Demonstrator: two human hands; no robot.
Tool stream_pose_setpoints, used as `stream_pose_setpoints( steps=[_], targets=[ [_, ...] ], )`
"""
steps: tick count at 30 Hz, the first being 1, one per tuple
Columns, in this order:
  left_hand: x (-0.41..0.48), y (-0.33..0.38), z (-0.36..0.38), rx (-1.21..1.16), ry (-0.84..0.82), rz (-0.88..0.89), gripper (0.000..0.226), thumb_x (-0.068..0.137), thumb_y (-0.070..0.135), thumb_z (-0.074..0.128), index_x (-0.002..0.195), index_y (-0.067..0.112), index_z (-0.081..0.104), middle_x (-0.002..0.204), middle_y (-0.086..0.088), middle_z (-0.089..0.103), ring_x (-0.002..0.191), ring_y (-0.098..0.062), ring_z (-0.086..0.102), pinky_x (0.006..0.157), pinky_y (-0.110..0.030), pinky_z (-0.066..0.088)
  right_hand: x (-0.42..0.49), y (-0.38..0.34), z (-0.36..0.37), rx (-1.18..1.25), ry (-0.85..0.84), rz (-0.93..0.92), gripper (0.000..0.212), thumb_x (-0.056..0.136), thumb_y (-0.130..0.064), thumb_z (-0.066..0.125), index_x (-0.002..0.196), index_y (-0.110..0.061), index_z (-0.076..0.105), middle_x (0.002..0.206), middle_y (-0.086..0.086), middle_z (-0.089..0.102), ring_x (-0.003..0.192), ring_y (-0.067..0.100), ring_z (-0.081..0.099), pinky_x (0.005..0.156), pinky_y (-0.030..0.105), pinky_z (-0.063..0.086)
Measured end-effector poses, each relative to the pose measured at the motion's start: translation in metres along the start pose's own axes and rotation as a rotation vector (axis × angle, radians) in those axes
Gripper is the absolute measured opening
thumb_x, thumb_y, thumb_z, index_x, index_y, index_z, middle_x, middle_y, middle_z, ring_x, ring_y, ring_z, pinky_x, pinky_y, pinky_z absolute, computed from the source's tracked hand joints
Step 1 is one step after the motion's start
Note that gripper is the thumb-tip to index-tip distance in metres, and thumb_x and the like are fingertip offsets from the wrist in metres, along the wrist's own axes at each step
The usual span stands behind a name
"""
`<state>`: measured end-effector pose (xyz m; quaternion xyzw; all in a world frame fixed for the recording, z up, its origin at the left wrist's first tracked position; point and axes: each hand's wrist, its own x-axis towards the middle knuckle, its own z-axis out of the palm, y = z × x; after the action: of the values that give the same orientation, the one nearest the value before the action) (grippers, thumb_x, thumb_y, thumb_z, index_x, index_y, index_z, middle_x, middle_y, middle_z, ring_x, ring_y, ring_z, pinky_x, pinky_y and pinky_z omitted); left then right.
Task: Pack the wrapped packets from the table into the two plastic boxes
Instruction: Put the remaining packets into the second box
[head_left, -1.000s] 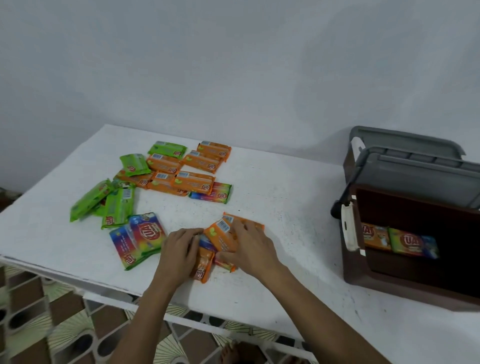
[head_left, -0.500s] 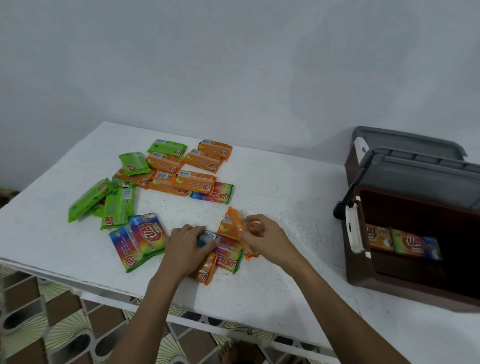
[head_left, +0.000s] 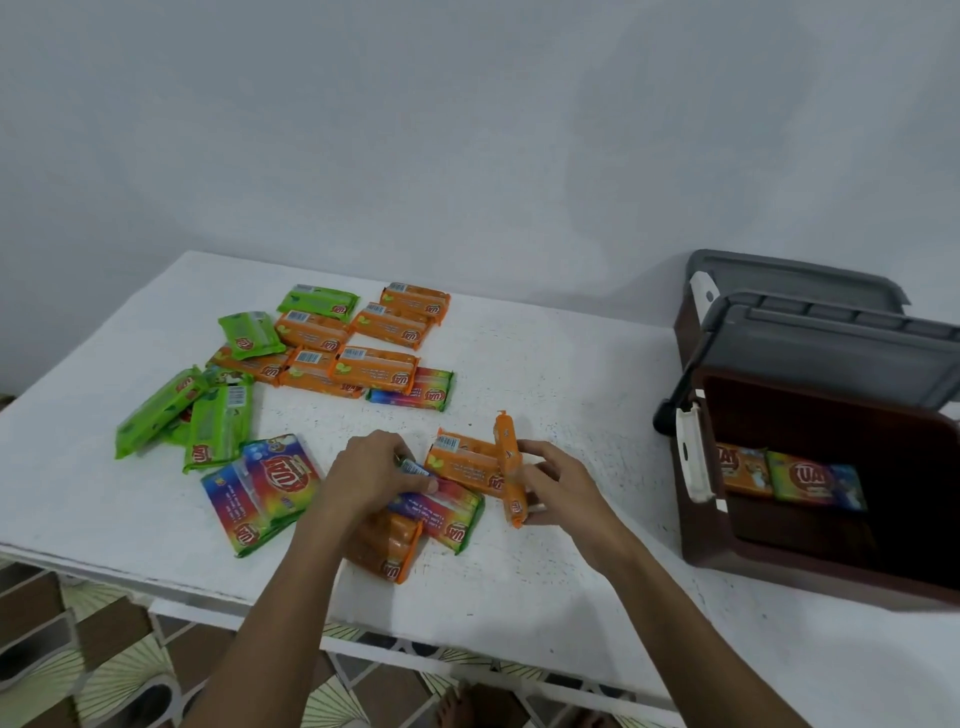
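On the white tabletop (head_left: 561, 374) the right hand (head_left: 563, 491) pinches an orange packet (head_left: 508, 467) between thumb and curled fingers, holding it up on its edge. The left hand (head_left: 371, 475) curls over the blue end of a rainbow packet (head_left: 447, 514), gripping it against the tabletop. A second orange packet (head_left: 460, 460) lies flat between the hands, touching both other packets. A third orange packet (head_left: 389, 548) lies partly under the left wrist. Further left and back sit the loose packets (head_left: 374, 366) – green, orange and rainbow, some overlapping. At the right the near box (head_left: 698, 535) stands open with two packets (head_left: 815, 480) inside; the far box (head_left: 789, 278) is just behind it.
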<state>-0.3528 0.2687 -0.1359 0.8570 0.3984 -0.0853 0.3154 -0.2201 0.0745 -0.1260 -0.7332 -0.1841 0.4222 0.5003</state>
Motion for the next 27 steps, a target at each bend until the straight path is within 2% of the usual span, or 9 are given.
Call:
stream_pose_setpoints(
  steps=[4, 6, 8, 13, 16, 19, 24, 27],
  targets=[
    [0.000, 0.012, -0.011, -0.223, -0.023, 0.100, 0.032, 0.074, 0.034, 0.081, 0.095, 0.022, 0.061, 0.097, 0.005, 0.064, 0.078, -0.009, 0.063, 0.057, -0.019, 0.052, -0.003, 0.003, -0.003, 0.155, 0.011, 0.013, 0.025, 0.099, -0.023, 0.049, 0.121, -0.027, 0.060, 0.110, 0.004, 0.070, 0.092, 0.025, 0.072, 0.082, 0.042, 0.060],
    [-0.001, 0.018, -0.016, -0.320, -0.015, 0.138, 0.027, 0.075, 0.030, 0.081, 0.092, 0.023, 0.062, 0.096, 0.008, 0.064, 0.079, -0.009, 0.065, 0.057, -0.020, 0.053, -0.003, 0.003, -0.004, 0.250, 0.018, 0.033, 0.027, 0.098, -0.019, 0.047, 0.119, -0.028, 0.062, 0.113, 0.004, 0.071, 0.099, 0.027, 0.070, 0.087, 0.049, 0.058],
    [0.000, 0.019, -0.018, -0.395, -0.031, 0.157, 0.027, 0.074, 0.031, 0.081, 0.091, 0.023, 0.062, 0.098, 0.008, 0.066, 0.083, -0.013, 0.067, 0.060, -0.025, 0.057, -0.003, 0.002, -0.006, 0.328, 0.060, 0.038, 0.027, 0.099, -0.023, 0.051, 0.124, -0.027, 0.060, 0.115, 0.002, 0.071, 0.103, 0.025, 0.070, 0.089, 0.053, 0.056],
    [-0.002, 0.018, -0.021, -0.691, -0.030, 0.169, 0.026, 0.077, 0.027, 0.078, 0.098, 0.023, 0.063, 0.097, -0.002, 0.070, 0.087, -0.021, 0.071, 0.064, -0.031, 0.059, -0.009, -0.008, -0.017, 0.368, 0.186, -0.040, 0.033, 0.094, -0.034, 0.061, 0.126, -0.026, 0.059, 0.116, 0.000, 0.071, 0.101, 0.020, 0.071, 0.090, 0.047, 0.057],
    [-0.007, 0.021, -0.020, -0.995, -0.003, 0.122, 0.025, 0.080, 0.023, 0.072, 0.104, 0.020, 0.063, 0.102, -0.001, 0.070, 0.092, -0.022, 0.070, 0.066, -0.031, 0.060, -0.017, -0.018, -0.028, 0.401, 0.207, -0.083, 0.027, 0.094, -0.032, 0.060, 0.121, -0.028, 0.059, 0.112, 0.000, 0.073, 0.099, 0.018, 0.072, 0.087, 0.041, 0.058],
    [-0.009, 0.027, -0.013, -1.247, -0.022, 0.071, 0.032, 0.078, 0.026, 0.068, 0.109, 0.018, 0.063, 0.107, -0.006, 0.068, 0.094, -0.023, 0.069, 0.070, -0.035, 0.060, -0.026, -0.030, -0.040, 0.483, 0.251, -0.103, 0.027, 0.092, -0.026, 0.064, 0.119, -0.023, 0.062, 0.110, 0.001, 0.073, 0.097, 0.019, 0.072, 0.082, 0.043, 0.059],
    [-0.003, 0.048, 0.002, -1.550, -0.067, 0.008, 0.019, 0.095, 0.018, 0.053, 0.112, 0.018, 0.061, 0.113, -0.007, 0.064, 0.099, -0.021, 0.063, 0.067, -0.033, 0.058, -0.049, -0.051, -0.074, 0.468, 0.293, -0.161, 0.027, 0.088, -0.019, 0.069, 0.114, -0.016, 0.062, 0.105, 0.007, 0.073, 0.097, 0.022, 0.072, 0.078, 0.041, 0.060],
    [-0.002, 0.068, 0.012, -1.615, -0.152, -0.051, 0.019, 0.095, 0.024, 0.052, 0.110, 0.020, 0.063, 0.111, -0.006, 0.065, 0.101, -0.022, 0.062, 0.061, -0.030, 0.059, -0.061, -0.057, -0.101, 0.388, 0.368, -0.181, 0.025, 0.088, -0.020, 0.069, 0.111, -0.013, 0.062, 0.103, 0.008, 0.073, 0.095, 0.022, 0.072, 0.075, 0.039, 0.060]
  ],
)
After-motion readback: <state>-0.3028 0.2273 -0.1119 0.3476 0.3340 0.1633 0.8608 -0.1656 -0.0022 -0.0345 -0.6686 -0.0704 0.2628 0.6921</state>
